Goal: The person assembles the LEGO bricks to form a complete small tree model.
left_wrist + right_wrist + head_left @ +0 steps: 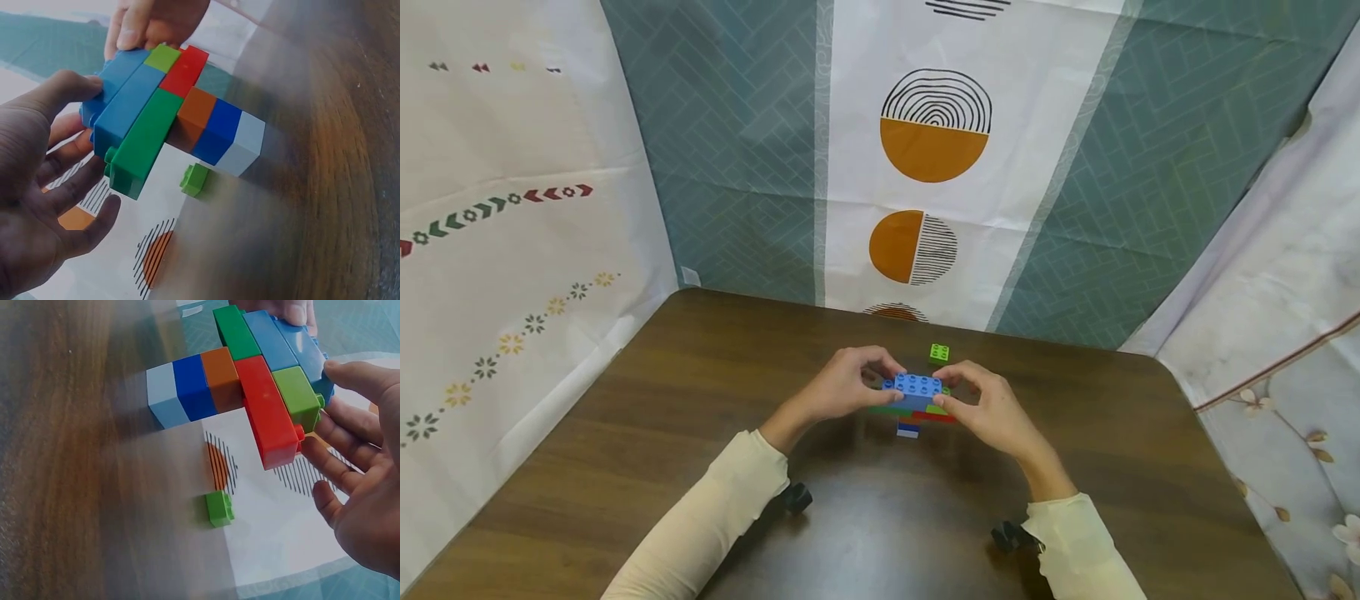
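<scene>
A stepped tower of toy building bricks stands on the table between both hands. Its narrow column has a white brick [245, 142], a dark blue brick [217, 130] and an orange brick [222, 378]. Above these, a green brick [145, 140] and a red brick [270, 412] spread out to either side. A blue brick [130, 103] and a lime brick [297, 397] form the layer over them. Topmost lies a long blue brick [917, 386]. My left hand [847, 383] pinches one end of it with the thumb in front, and my right hand [992, 408] pinches the other.
A loose lime brick [939, 354] sits behind the tower, near the table's back edge. The dark wooden table [737, 358] is bordered by patterned cloths [730, 167] at the back and sides. Black devices [797, 498] show under both sleeves.
</scene>
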{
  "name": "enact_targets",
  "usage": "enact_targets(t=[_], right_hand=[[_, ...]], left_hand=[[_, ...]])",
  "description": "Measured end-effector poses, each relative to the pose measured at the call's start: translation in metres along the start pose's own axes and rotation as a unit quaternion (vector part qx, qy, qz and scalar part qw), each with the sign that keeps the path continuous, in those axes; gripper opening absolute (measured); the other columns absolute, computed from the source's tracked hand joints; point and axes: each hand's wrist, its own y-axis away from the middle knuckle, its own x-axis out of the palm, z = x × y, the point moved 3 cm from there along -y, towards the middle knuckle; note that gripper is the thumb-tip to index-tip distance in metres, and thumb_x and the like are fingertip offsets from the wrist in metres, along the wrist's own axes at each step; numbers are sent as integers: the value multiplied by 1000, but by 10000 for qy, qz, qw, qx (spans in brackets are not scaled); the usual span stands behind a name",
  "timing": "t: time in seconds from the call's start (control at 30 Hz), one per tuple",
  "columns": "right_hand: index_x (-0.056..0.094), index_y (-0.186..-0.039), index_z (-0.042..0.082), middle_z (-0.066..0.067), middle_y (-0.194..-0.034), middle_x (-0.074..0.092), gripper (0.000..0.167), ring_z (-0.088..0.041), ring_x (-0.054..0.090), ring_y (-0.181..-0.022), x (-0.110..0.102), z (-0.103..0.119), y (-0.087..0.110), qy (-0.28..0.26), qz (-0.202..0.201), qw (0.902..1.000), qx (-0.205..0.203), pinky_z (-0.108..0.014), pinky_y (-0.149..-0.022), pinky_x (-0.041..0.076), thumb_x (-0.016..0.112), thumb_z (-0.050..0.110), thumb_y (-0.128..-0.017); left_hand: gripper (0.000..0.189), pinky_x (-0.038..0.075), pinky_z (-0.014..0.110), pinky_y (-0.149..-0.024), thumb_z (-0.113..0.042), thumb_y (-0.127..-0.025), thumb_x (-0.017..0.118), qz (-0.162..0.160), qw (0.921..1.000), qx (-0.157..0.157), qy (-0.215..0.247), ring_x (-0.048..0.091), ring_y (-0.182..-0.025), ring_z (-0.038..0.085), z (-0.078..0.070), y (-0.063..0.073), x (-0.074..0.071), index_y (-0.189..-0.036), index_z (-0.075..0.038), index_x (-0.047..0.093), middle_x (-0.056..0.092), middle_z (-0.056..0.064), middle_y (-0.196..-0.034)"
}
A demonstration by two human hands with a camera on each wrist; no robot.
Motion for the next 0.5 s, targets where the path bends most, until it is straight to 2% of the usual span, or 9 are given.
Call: enact_targets(t=[0.23,0.37,0.5], right_hand=[[70,-123,21,1,-117,71,32,-34,60,-114,-5,-5,-3,-130,228,9995,-157,-55,-96,48,77,28,-93],[69,-126,15,-4,-121,72,33,-30,62,-112,-11,-9,-8,-178,295,9992,-218,-45,-93,51,75,26,-95],[69,-127,14,-8,-121,72,33,-25,63,-111,-17,-18,-22,-166,251,9995,-126,-39,-91,51,74,25,-96]], left_hand=[[28,61,39,-94,-22,-88,83,95,9999,29,-87,69,-100,17,-1,-1,-3,-111,-13,73,74,3,-112],[27,62,40,-93,-23,-87,83,206,9998,8,-82,70,-98,17,-3,-1,-8,-111,-12,73,75,4,-111],[26,62,45,-92,-22,-88,82,307,9995,-36,-67,70,-97,19,-2,3,-15,-110,-12,73,74,6,-111]])
